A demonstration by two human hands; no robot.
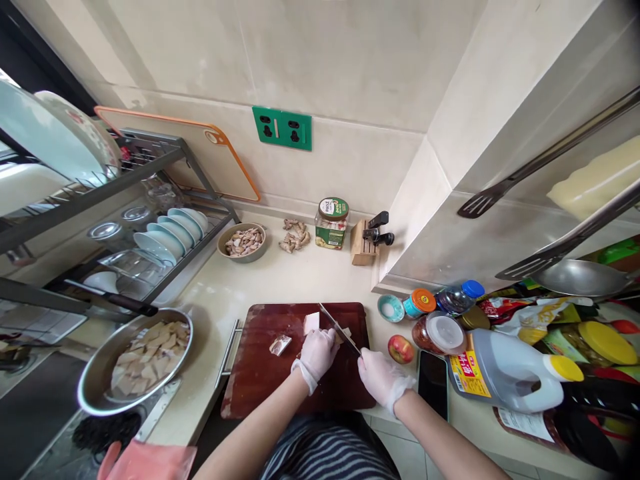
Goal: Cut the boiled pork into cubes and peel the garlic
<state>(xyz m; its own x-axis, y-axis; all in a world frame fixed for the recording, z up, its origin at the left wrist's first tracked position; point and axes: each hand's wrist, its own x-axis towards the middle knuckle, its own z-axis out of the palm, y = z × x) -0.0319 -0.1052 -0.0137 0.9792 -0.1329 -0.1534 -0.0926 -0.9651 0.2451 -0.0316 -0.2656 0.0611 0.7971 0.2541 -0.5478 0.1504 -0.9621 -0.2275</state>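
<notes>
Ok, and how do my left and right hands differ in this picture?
Your right hand grips the knife, while your left hand is curled close beside its blade. The left hand is over the cutting board; the right hand is mostly beyond its right edge. Both wear thin, see-through gloves.

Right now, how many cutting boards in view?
2: the brown board on the counter, below the knife; the orange-edged board leaning against the wall, partly behind the dish rack. Others could be hidden.
</notes>
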